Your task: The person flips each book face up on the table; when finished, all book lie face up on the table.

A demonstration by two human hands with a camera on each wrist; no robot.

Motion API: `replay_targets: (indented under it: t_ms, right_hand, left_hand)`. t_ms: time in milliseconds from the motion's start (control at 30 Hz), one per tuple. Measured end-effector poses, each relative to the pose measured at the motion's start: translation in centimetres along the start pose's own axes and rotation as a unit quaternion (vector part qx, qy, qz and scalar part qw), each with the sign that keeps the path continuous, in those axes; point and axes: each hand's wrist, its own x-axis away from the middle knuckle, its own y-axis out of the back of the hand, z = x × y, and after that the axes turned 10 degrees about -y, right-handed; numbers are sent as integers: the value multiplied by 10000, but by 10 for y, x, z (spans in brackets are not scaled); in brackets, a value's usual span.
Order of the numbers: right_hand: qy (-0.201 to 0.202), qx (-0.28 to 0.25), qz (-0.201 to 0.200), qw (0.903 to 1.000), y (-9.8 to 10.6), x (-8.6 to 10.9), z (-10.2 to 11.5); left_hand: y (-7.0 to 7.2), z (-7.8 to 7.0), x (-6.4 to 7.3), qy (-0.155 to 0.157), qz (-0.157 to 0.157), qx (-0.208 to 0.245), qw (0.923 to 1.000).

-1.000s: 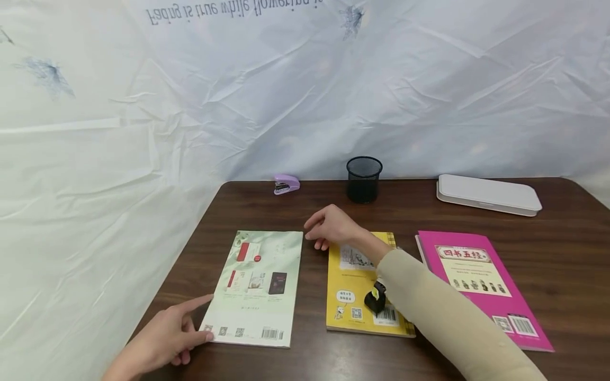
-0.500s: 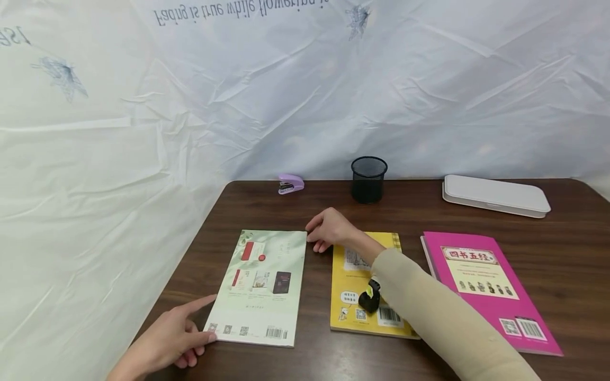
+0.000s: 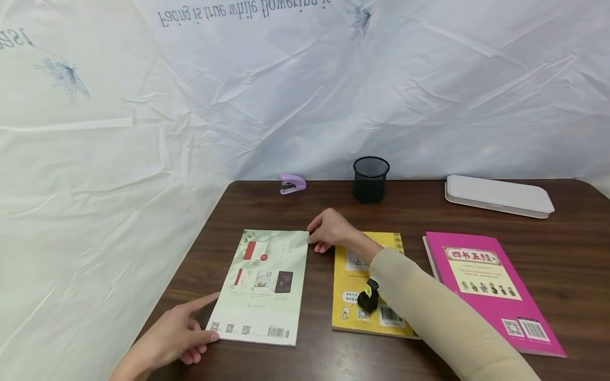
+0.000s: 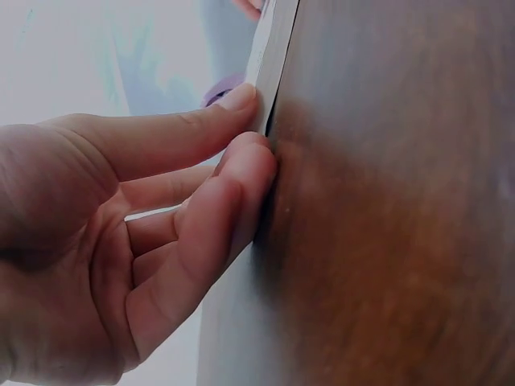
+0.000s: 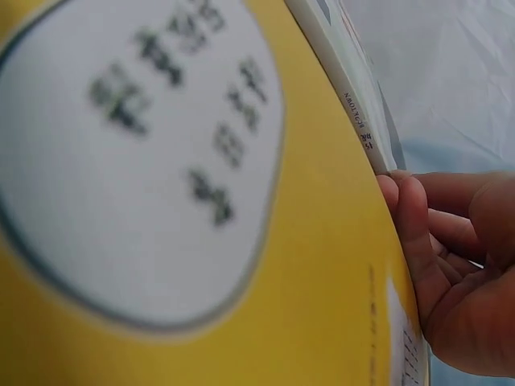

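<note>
A pale green magazine lies on the left of the table. My left hand is at its near left corner: the index finger extends to the left edge, the thumb touches the bottom edge, and the other fingers curl below. In the left wrist view the thumb rests against the magazine's edge. My right hand reaches across a yellow book and pinches the magazine's far right corner between thumb and index finger. The right wrist view shows those fingertips at the end of its printed spine.
A magenta book lies on the right. Along the back stand a purple stapler, a black mesh pen cup and a white case. White sheeting hangs behind the table. My right sleeve covers part of the yellow book.
My right fingertips have closed in on the magazine's far corner. The left hand keeps its place at the near corner. The whole scene has shifted slightly right in the head view.
</note>
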Motion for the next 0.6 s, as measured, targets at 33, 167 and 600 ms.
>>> replay_targets:
  t_ms: [33, 167, 600]
  right_hand:
    - [-10, -5, 29, 10000, 0, 0, 0]
    - [-32, -83, 153, 9998, 3, 0, 0]
    - [103, -893, 512, 9946, 11, 1, -7]
  left_hand:
    - [0, 0, 0, -7, -14, 0, 10000]
    - [0, 2, 0, -60, -43, 56, 10000]
    - [2, 4, 1, -87, -9, 229, 9997]
